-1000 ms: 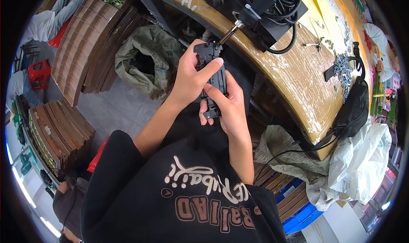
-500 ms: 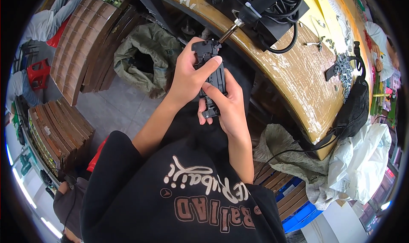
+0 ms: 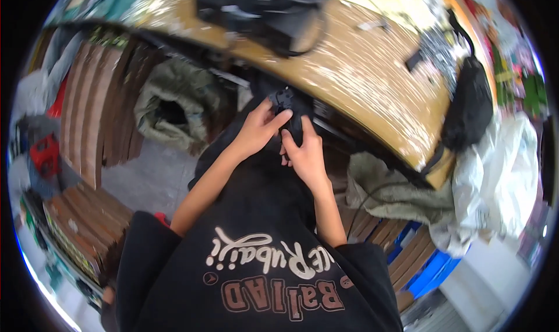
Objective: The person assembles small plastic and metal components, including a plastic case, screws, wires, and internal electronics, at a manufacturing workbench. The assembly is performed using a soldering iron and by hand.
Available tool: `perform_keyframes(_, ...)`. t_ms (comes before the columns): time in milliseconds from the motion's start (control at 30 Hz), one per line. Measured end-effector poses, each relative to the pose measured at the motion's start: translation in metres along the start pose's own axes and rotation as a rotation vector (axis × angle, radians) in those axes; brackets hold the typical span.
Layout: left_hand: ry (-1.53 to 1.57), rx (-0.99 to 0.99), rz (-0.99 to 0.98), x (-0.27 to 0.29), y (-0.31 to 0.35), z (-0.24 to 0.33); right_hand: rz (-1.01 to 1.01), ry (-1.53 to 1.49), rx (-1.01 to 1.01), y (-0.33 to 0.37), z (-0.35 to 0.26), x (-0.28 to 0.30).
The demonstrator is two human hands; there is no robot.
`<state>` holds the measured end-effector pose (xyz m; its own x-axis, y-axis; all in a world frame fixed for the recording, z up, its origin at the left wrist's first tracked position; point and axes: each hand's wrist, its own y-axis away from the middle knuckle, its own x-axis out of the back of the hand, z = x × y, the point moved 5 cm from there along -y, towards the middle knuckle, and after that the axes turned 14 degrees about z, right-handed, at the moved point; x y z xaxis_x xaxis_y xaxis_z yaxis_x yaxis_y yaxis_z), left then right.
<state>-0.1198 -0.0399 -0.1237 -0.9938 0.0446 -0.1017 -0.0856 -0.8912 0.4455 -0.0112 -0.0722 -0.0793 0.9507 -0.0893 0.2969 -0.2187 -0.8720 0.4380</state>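
Note:
A long black plastic part point(image 3: 283, 101) is held over my lap, below the near edge of the workbench. My left hand point(image 3: 256, 131) grips its far end, the thumb laid across the top. Lower down, my right hand point(image 3: 307, 156) is closed around the same part, thumb on top and fingertips showing underneath. The picture is smeared by motion, and my hands cover much of the part, so its fine features cannot be made out.
A wrapped workbench point(image 3: 361, 70) carries a blurred black bulk point(image 3: 250, 11), a heap of small screws point(image 3: 439, 52) and a black bag point(image 3: 469, 99). An open green sack point(image 3: 180, 108) stands at left near stacked brown trays point(image 3: 81, 116). White plastic bag point(image 3: 501, 169) hangs at right.
The view has shifted. Both hands, still holding the black part, are now apart from the metal-tipped tool at the bench edge, which the part's far end was against or beside earlier.

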Motion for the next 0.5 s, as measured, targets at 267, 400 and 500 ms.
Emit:
perform_keyframes(267,-0.279,0.198,-0.442,-0.042,0.002,-0.073,0.821,0.443,0.358,0.036,0.146,0.133)
perform_keyframes(400,-0.340,0.219,-0.491,-0.047,-0.003,-0.075,1.239,0.438,0.219,0.089,0.190,0.192)
perform_keyframes(500,-0.412,0.180,-0.434,-0.049,-0.004,-0.071,1.583,0.189,0.198,0.118,0.228,0.230)
